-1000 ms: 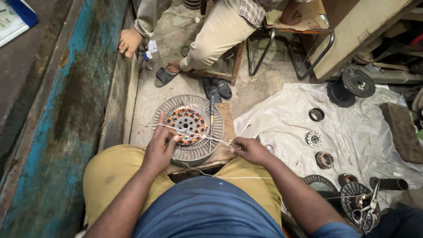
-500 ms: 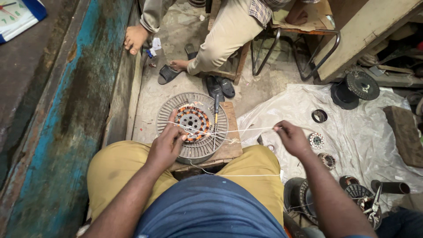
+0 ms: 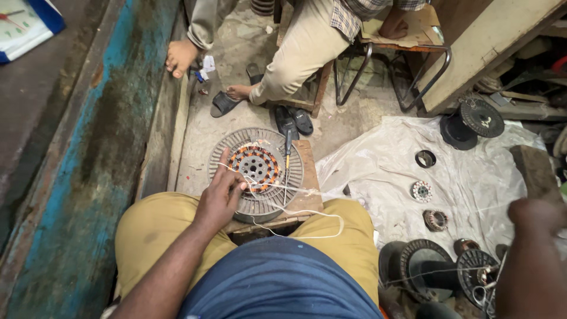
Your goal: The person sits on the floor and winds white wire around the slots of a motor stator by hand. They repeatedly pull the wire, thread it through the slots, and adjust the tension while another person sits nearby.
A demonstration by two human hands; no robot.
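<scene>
On a small wooden block (image 3: 307,198) between the knees, head view: round grey motor stator (image 3: 256,173) lying flat, copper-orange windings ring (image 3: 255,167) around its hub. Left hand (image 3: 220,196) resting on stator's near-left edge, fingers (image 3: 227,171) stretched toward the windings, pressing down on the white cord (image 3: 295,211) where it meets the coils; not a closed pinch, more flat and spread. Cord looping off the stator's near edge, over the lap, then a thin taut line running right. Right hand (image 3: 537,214) far out at right edge, blurred, raised over the plastic sheet (image 3: 472,177); grip unclear, cannot tell if pinching the cord end. Screwdriver (image 3: 287,155) lying across stator's right half, untouched.

Progress, as judged: coils look already wound all round; lacing with cord seems partway, loose slack showing, most of the ring's tie-off not visible as done.

Around: small bearings and a ring on the sheet, wire spools (image 3: 472,121) at upper right, more spools near right knee. Another person seated ahead on a stool (image 3: 407,65), bare foot (image 3: 179,56) and sandals (image 3: 294,121) close to the stator. Clock (image 3: 23,26) at top left.
</scene>
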